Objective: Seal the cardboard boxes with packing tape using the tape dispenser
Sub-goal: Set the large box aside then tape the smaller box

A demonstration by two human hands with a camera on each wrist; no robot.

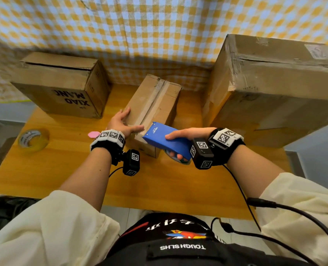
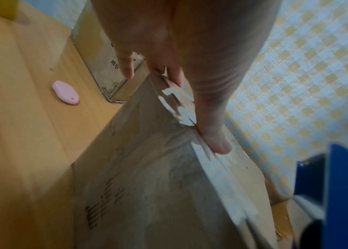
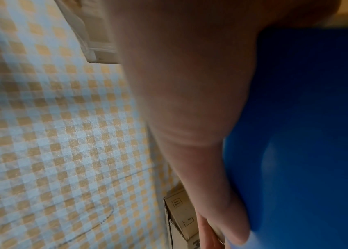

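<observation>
A small cardboard box [image 1: 153, 104] lies mid-table, an old tape strip running along its top seam. My left hand [image 1: 125, 121] presses on its near-left corner with straight fingers; in the left wrist view the thumb [image 2: 213, 138] lies along the torn top edge of the box [image 2: 147, 176]. My right hand [image 1: 171, 145] grips a blue tape dispenser [image 1: 165, 139], thumb on top and fingers underneath. The dispenser's front end touches the box's near end at the seam. In the right wrist view the dispenser [image 3: 307, 134] fills the right side; its tape and blade are hidden.
A box printed XIAO MANG [image 1: 63, 83] stands at the back left, and a large taped box [image 1: 274, 83] at the right. On the wooden table [image 1: 63, 169], a spare tape roll [image 1: 33, 140] and a small pink object [image 1: 94, 134] lie to the left. A checked cloth hangs behind.
</observation>
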